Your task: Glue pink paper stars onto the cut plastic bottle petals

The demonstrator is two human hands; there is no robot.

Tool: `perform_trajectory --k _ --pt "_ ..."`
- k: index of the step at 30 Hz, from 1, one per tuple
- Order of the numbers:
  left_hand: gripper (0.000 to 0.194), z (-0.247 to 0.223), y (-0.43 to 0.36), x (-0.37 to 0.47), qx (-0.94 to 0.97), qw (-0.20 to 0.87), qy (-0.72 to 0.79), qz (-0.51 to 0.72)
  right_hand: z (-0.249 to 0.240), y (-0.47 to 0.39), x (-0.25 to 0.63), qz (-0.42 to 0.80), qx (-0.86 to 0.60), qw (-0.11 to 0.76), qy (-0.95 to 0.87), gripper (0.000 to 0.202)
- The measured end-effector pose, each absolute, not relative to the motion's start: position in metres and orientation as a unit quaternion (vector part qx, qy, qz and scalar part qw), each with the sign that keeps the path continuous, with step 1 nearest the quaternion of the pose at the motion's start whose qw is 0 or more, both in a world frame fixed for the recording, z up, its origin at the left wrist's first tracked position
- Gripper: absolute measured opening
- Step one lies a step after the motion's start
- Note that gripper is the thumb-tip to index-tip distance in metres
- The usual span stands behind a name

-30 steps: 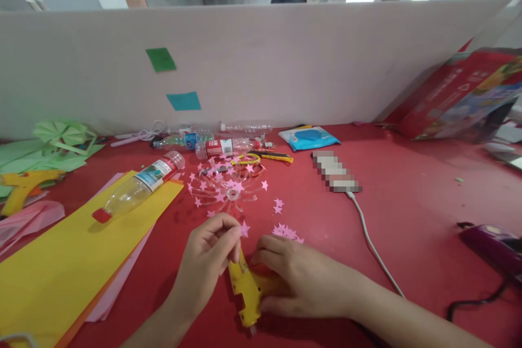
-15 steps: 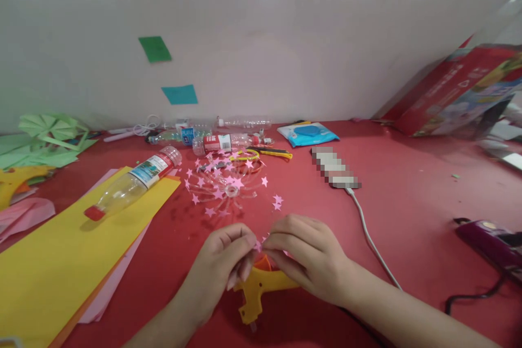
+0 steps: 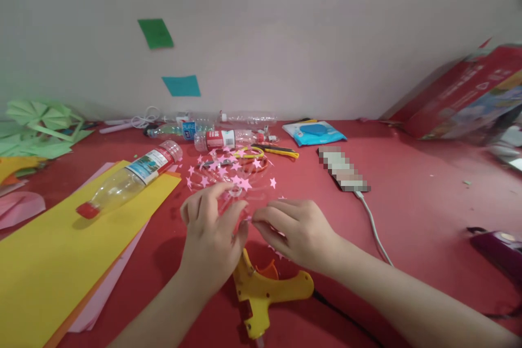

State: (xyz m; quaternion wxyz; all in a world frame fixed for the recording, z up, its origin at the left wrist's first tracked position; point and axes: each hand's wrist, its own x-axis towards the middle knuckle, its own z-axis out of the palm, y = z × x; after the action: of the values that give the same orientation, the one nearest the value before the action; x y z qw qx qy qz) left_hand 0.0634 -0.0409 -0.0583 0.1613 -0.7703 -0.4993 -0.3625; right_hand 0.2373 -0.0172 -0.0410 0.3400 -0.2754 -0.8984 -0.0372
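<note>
My right hand (image 3: 304, 234) pinches a small pink paper star (image 3: 248, 219) between thumb and fingertips. My left hand (image 3: 210, 234) is open, its thumb and fingers apart, over the near side of a clear plastic piece cut into thin strips (image 3: 235, 191). Pink stars sit on many of those strips. My left fingers hide part of this piece, and whether they touch a strip is unclear. A yellow hot glue gun (image 3: 281, 289) with an orange trigger lies below my hands. Several loose stars lie partly behind my right hand.
A bottle with a red cap (image 3: 122, 187) lies on yellow paper (image 3: 53, 255) at left. More bottles (image 3: 222, 140), a utility knife (image 3: 277, 150) and a wipes pack (image 3: 314, 133) lie farther back. A phone (image 3: 342, 168) with a white cable is at right, before a red box (image 3: 465, 92).
Both hands have moved away from me toward the stripped plastic piece. My left hand has let go of the star and spread its fingers. The glue gun shows more fully.
</note>
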Motion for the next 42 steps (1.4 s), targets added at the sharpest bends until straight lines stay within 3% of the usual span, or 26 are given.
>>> perform_trajectory --k 42 --pt "0.013 -0.053 -0.044 0.066 -0.771 0.071 -0.497 -0.391 -0.057 -0.012 0.232 0.006 -0.301 0.375 -0.876 0.02"
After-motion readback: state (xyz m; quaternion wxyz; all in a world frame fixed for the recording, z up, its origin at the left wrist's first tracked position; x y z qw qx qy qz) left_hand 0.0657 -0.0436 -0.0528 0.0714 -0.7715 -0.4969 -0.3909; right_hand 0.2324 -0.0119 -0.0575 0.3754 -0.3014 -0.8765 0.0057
